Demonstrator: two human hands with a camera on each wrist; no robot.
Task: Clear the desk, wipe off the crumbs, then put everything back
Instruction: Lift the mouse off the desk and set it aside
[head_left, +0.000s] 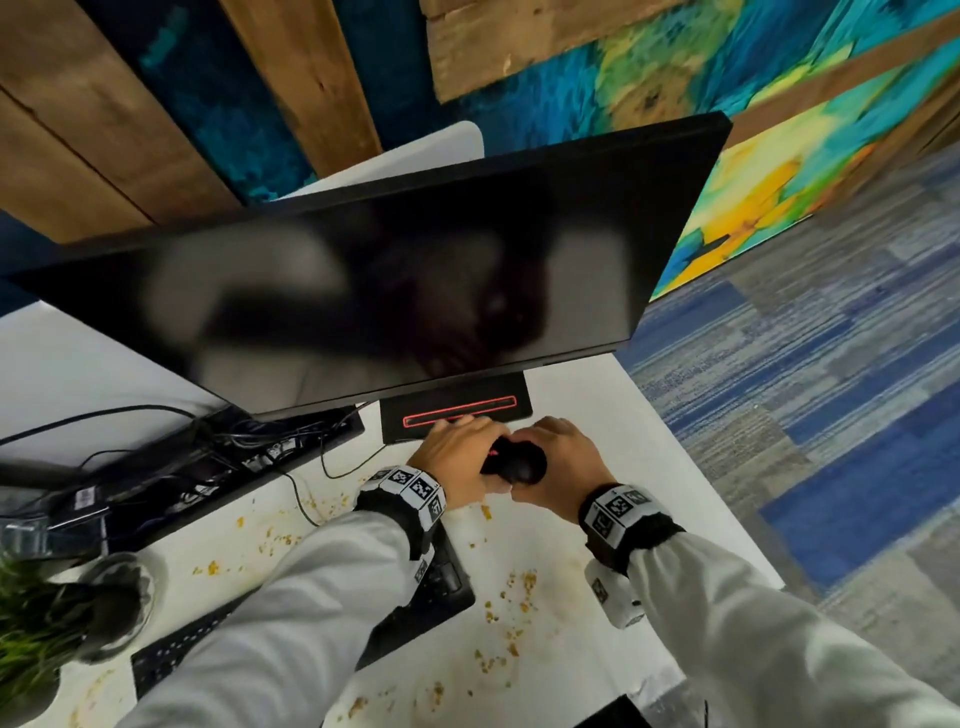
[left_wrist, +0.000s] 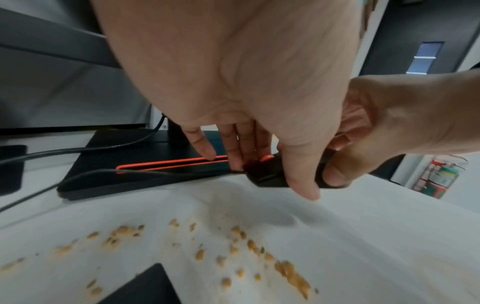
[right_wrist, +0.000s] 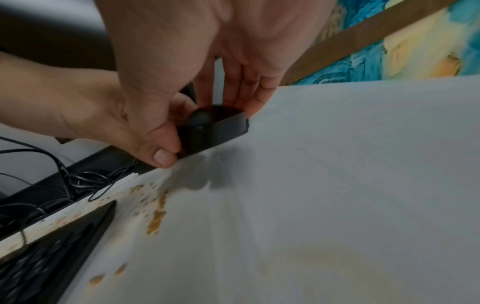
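Both hands were bunched together right in front of the monitor base (head_left: 457, 410); the left hand (head_left: 457, 460) had its fingers curled over the top of a black mouse (head_left: 517, 462), thumb down the near side, and the right hand (head_left: 558, 462) was gripping the same mouse from the other side, thumb tucked under its edge; so two hands wrapped on one mouse, held just above the white desk (head_left: 597, 670). Wrists angled in toward each other, sleeves coming up from the bottom of the view. Moving out, crumbs (head_left: 511, 608) were scattered all over the desk near a black keyboard (head_left: 426, 592); a potted plant (head_left: 36, 623) sat far left; the monitor (head_left: 395, 291) was dark, with cables (head_left: 182, 452) tangled beneath it.
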